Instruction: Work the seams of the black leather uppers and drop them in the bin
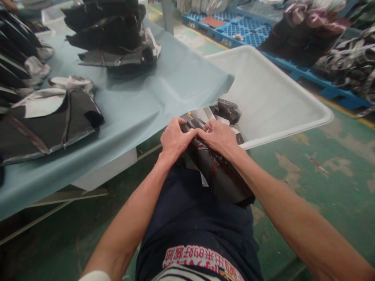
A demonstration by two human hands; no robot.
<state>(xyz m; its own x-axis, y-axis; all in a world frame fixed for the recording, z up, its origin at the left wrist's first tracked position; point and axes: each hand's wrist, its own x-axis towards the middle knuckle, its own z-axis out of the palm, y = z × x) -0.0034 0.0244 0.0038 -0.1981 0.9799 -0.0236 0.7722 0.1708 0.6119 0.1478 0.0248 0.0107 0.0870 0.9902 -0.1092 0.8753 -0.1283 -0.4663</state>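
Note:
A dark leather piece (218, 171), glossy and folded into a long bundle, rests on my lap. My left hand (174, 138) grips its upper end with the fingers curled over it. My right hand (219, 136) is pressed on the same end from the right, fingers closed on the leather. Both hands touch each other at the top of the piece. Just beyond them, more dark leather pieces (227, 111) lie in the near corner of a white tub (281, 101).
A table covered with light blue cloth (164, 89) stands to my left, carrying stacks of dark leather pieces (52, 117) and another pile (114, 35) farther back. Blue plastic pallets (243, 29) with more dark goods (307, 31) lie on the green floor at the back right.

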